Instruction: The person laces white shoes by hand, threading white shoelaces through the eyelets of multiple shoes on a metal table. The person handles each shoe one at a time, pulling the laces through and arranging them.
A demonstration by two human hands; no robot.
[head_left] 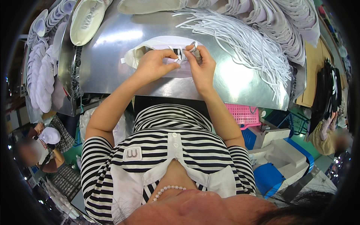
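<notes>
A white shoe upper [161, 42] lies on its side across the metal table, its opening toward the left. My left hand [153, 66] is closed at the middle of the upper, thumb and forefinger pinching a white shoelace [180, 56] by the eyelets. Close by on the right, my right hand [202, 69] is closed too, with the lace between thumb and forefinger. A greyish wrap or band shows around one of its fingers. The fingertips hide part of the lace and eyelets.
Loose white shoelaces [243, 45] spread over the table's right side. Stacked white uppers [279, 26] stand behind them. A laced white upper [87, 22] lies at the far left. Below the table's right edge sits a pink basket [243, 114]. Other people are at both sides.
</notes>
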